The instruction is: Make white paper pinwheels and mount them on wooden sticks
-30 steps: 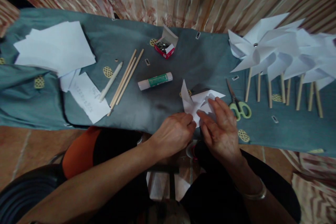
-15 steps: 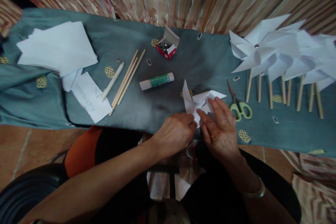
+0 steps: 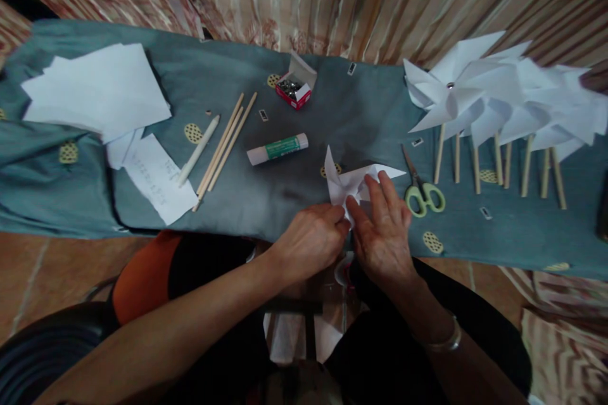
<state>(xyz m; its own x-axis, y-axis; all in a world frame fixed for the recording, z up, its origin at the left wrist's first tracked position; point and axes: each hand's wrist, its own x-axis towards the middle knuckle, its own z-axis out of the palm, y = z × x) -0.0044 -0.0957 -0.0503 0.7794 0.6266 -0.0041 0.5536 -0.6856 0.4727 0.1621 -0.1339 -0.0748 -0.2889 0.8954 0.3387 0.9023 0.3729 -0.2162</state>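
Note:
A folded white paper piece [image 3: 351, 180] lies on the teal cloth [image 3: 332, 114] near the table's front edge. My left hand [image 3: 311, 240] is closed in a pinch at the paper's near left corner. My right hand [image 3: 382, 234] rests on the paper's near side, with its fingers stretched forward over the folds and its thumb next to my left fingertips. Part of the paper is hidden under both hands.
Green-handled scissors [image 3: 420, 190] lie just right of the paper. A glue stick [image 3: 278, 148], thin wooden sticks [image 3: 225, 142], a white pencil [image 3: 198, 149] and a red box of pins [image 3: 294, 87] lie to the left. White sheets [image 3: 95, 88] sit far left; finished paper pinwheels [image 3: 494, 101] on sticks lie right.
Both hands have stayed on the paper with only small finger shifts. The view has drifted slightly, so everything appears a little further left.

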